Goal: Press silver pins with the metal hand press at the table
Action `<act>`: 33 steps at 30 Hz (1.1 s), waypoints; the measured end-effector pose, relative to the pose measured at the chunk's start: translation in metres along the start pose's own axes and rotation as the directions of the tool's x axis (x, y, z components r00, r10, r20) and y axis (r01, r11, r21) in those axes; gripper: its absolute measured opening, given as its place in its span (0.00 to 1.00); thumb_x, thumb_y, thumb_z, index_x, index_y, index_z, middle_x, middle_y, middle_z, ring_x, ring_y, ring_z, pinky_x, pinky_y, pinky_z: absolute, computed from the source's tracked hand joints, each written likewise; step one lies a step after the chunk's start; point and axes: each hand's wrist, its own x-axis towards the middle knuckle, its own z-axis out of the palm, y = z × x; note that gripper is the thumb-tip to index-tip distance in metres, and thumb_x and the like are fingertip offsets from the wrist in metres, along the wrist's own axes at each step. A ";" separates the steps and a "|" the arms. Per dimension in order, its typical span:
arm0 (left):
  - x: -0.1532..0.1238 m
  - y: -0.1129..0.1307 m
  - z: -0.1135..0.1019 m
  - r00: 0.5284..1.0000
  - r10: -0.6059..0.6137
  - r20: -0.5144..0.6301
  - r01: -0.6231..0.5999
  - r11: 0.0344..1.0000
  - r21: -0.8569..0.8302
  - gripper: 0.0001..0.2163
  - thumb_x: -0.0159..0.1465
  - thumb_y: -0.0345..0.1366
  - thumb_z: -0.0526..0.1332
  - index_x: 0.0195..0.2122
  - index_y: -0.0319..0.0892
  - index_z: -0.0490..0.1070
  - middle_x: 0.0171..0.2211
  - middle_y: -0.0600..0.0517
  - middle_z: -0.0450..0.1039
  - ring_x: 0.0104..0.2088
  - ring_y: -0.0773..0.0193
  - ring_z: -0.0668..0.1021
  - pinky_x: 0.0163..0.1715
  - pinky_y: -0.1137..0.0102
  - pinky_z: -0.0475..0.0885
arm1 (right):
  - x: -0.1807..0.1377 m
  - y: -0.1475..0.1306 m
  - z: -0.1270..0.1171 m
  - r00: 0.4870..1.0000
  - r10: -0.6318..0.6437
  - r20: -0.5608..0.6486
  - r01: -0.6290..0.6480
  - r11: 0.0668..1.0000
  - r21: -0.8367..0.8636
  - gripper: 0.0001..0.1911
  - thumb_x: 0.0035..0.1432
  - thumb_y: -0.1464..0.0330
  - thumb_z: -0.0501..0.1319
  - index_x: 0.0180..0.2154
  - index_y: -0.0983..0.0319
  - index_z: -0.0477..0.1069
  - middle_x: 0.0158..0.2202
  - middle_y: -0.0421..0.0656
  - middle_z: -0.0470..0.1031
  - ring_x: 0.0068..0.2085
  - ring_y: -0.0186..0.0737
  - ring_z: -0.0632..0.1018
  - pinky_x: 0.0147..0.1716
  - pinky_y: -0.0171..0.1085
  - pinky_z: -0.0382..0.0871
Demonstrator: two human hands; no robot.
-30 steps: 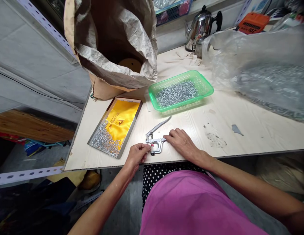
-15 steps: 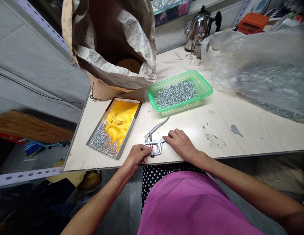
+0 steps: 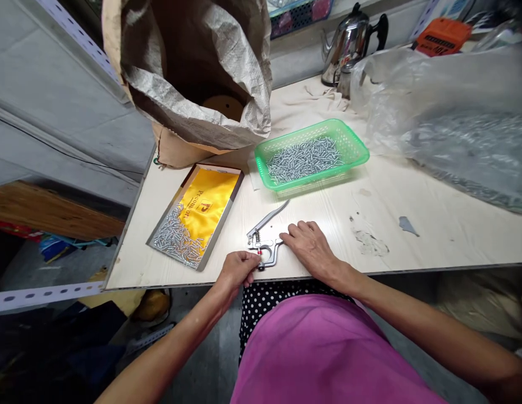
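Observation:
A silver hand press plier (image 3: 264,237) lies near the front edge of the pale table (image 3: 433,224), its upper handle raised toward the green basket. My left hand (image 3: 238,269) is pinched at the plier's red-tipped jaw; the small thing between its fingertips is too small to name. My right hand (image 3: 309,244) rests on the plier's lower handle, fingers curled over it. A flat tray with a yellow cloth lining (image 3: 200,213) holds a heap of small silver screws (image 3: 172,238) to the left of my left hand.
A green plastic basket (image 3: 353,148) full of silver screws stands behind the plier. A big open paper sack (image 3: 193,78) is at the back left, a clear plastic bag of screws (image 3: 454,129) at the right, a steel kettle (image 3: 351,45) behind it.
Both hands and the plier stay almost where they were; the left fingers have closed in tighter on the jaw. The view has shifted slightly.

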 end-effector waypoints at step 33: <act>-0.011 -0.006 0.000 0.990 -0.127 0.058 0.124 0.991 0.047 0.14 0.61 0.39 0.64 0.21 0.39 0.65 0.12 0.59 0.64 0.10 0.74 0.67 0.12 0.79 0.59 | 0.055 0.036 -0.014 0.929 -0.292 0.227 0.296 0.955 0.016 0.36 0.39 0.51 0.73 0.44 0.67 0.72 0.43 0.51 0.72 0.45 0.51 0.70 0.41 0.43 0.63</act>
